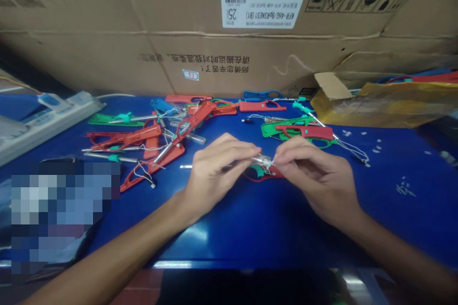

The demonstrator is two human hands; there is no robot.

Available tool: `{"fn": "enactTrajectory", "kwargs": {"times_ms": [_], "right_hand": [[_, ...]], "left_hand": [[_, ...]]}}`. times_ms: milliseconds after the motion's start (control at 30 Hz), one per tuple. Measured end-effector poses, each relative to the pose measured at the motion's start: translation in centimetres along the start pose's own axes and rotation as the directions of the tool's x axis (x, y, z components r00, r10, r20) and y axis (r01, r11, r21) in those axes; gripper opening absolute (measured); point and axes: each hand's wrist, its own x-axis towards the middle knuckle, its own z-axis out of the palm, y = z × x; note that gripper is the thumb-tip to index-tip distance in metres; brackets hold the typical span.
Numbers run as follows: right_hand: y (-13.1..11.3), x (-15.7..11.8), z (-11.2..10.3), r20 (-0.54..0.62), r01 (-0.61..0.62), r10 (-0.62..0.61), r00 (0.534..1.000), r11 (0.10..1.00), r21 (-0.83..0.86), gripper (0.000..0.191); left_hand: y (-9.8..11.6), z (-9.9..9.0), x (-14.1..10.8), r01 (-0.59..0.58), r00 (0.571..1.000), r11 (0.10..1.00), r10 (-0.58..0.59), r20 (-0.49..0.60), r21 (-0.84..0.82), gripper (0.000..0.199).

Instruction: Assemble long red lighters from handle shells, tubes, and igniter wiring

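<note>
Thumb and fingers of the left hand [222, 164] pinch a clear part [264, 159] near the middle of the frame. Opposite, the right hand [318, 171] has its grip pressed together on a small pale piece [272, 162] at the clear part's right end; whether the two are joined, I can't tell from where I stand. Both hands turn inward, I suppose so the fingertips can meet at one tiny spot with the palms clear of it. Just below them lies a red shell [277, 172] with a green piece [256, 170], perhaps set there to be close to the fingers. One thin metal tube [185, 167] shows left of the left hand.

Other shells and wired tubes lie in loose heaps at the centre left, such as a red handle [193, 119], and right of centre, like another red handle [308, 132] resting on green ones. Heaped that way, they leave the near side of the blue worktop [229, 228] for the forearms. Across the top, a carton [107, 14] stands upside down, likely as a backstop.
</note>
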Motion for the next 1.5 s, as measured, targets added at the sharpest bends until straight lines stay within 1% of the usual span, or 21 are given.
{"fn": "enactTrajectory", "kwargs": {"times_ms": [133, 267, 400, 500, 600, 700, 833, 933, 1100, 1267, 1367, 1500], "right_hand": [[-0.2, -0.1, -0.3, 0.021, 0.0, 0.0, 1.0, 1.0, -0.004, 0.029], [0.0, -0.2, -0.6, 0.065, -0.006, 0.008, 0.998, 1.0, -0.021, 0.029], [0.4, -0.4, -0.8, 0.068, -0.006, 0.007, 0.998, 1.0, -0.009, 0.03], [0.7, -0.5, -0.8, 0.072, -0.024, 0.022, 0.997, 0.999, 0.024, 0.031], [0.9, -0.3, -0.6, 0.059, -0.032, 0.029, 0.998, 0.998, 0.052, 0.031], [1.0, -0.1, -0.2, 0.009, -0.052, 0.052, 0.999, 0.994, 0.092, 0.029], [1.0, 0.2, 0.0, -0.033, -0.096, 0.101, 0.994, 0.988, 0.124, 0.021], [1.0, 0.3, -0.1, -0.011, -0.09, 0.093, 0.996, 0.987, 0.135, 0.018], [0.9, 0.2, -0.3, 0.047, -0.142, 0.137, 0.989, 0.983, 0.114, 0.019], [0.8, 0.1, -0.2, 0.041, -0.144, 0.141, 0.989, 0.987, 0.074, 0.012], [0.8, 0.1, -0.3, 0.067, -0.166, 0.16, 0.985, 0.981, 0.1, 0.016], [0.8, 0.1, -0.8, 0.136, -0.211, 0.195, 0.971, 0.971, 0.114, 0.021]], "left_hand": [[0.1, -0.2, 0.2, -0.001, 1.0, 1.0, 0.001, 0.007, 0.001, 0.027], [0.2, -0.1, 0.2, -0.006, 1.0, 1.0, 0.006, -0.009, -0.018, 0.025], [0.3, -0.1, 0.1, 0.006, 1.0, 1.0, -0.006, -0.008, -0.005, 0.026], [0.4, -0.2, 0.2, -0.008, 1.0, 1.0, 0.008, -0.002, 0.024, 0.027], [0.2, -0.3, 0.3, -0.037, 0.999, 0.998, 0.037, 0.006, 0.053, 0.028], [0.1, -0.3, 0.3, -0.068, 0.998, 0.996, 0.067, 0.007, 0.065, 0.026], [0.1, -0.2, 0.2, -0.058, 0.998, 0.996, 0.058, 0.0, 0.073, 0.025], [0.2, -0.2, 0.1, -0.049, 0.999, 0.995, 0.05, 0.0, 0.085, 0.024], [0.2, -0.4, 0.1, -0.074, 0.997, 0.989, 0.072, 0.019, 0.126, 0.021], [0.2, -0.7, 0.1, -0.078, 0.997, 0.979, 0.075, 0.024, 0.187, 0.019], [0.2, -0.6, 0.1, -0.074, 0.997, 0.977, 0.07, 0.028, 0.199, 0.02], [0.1, -0.5, -0.1, -0.063, 0.998, 0.976, 0.061, 0.014, 0.209, 0.02]]}}
